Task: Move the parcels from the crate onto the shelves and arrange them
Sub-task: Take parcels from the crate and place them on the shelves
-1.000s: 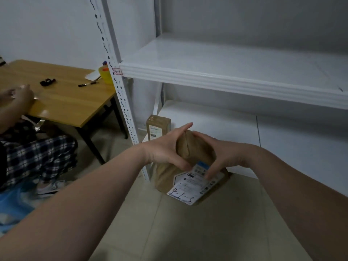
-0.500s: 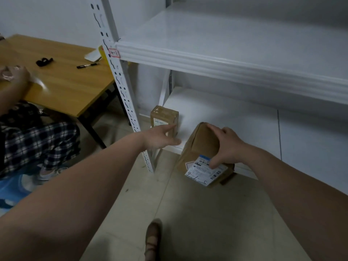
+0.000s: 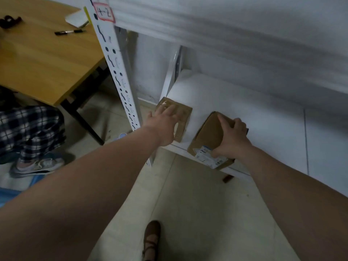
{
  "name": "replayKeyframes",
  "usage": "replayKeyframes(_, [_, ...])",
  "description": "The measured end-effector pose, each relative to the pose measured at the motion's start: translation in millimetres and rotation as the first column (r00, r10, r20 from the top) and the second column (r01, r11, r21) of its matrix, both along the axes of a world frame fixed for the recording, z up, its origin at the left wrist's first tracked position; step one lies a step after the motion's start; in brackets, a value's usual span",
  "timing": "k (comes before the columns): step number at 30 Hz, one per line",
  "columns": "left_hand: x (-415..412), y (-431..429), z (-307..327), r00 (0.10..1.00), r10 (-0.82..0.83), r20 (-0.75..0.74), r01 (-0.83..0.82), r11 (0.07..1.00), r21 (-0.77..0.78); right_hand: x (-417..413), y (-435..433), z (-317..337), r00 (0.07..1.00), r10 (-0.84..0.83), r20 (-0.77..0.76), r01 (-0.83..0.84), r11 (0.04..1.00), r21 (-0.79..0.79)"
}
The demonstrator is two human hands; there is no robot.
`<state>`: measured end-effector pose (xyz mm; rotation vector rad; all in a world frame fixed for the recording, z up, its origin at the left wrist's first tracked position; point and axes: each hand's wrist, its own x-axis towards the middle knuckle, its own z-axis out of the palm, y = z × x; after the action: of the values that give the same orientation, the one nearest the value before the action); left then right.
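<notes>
A white metal shelving unit fills the right side. Its lower shelf [image 3: 244, 113] runs under a thick upper shelf [image 3: 226, 25], and the slotted upright [image 3: 120, 72] carries a red-bordered label reading "4-2" [image 3: 104, 13]. To the left stands a wooden worktop [image 3: 43, 53], with a seated person's plaid trousers [image 3: 28, 129] below it.

A brown paper-wrapped parcel [image 3: 207, 136] sits at the front of the lower shelf, with its white-labelled end at the shelf's lip. The right hand [image 3: 231, 142] grips it, fingers curled over the top and thumb by the label. Just beside it to the left, near the upright, is a small cardboard box [image 3: 180, 113]. The left hand [image 3: 163, 125] lies on top of it with fingers stretched out flat, slightly blurred.

A brown shoe [image 3: 151, 240] shows on the tiled floor below. A black marker [image 3: 69, 32] lies on the worktop.
</notes>
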<state>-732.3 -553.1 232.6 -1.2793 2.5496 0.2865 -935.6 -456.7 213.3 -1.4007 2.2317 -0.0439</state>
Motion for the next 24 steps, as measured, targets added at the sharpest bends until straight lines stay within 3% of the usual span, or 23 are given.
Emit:
replayKeyframes(5, [-7.4,-26.7,-32.2,0.998,-0.053,0.016,0.054,0.999,-0.007,-2.1,-37.9,-37.2,0.999,-0.028,-0.022,0.028,0.999,0.021])
replayKeyframes(11, [-5.7,-30.8,-54.9,1.000,0.007,-0.009,-0.007,1.000,0.023,-0.3,-60.6,-66.5,0.999,-0.031,-0.033,0.033,0.998,0.054])
replayKeyframes(24, [-7.0,-30.8,-67.2,0.994,0.008,-0.109,-0.018,0.996,-0.084,0.4,-83.3,-75.2,0.996,0.074,-0.054,-0.068,0.993,0.098])
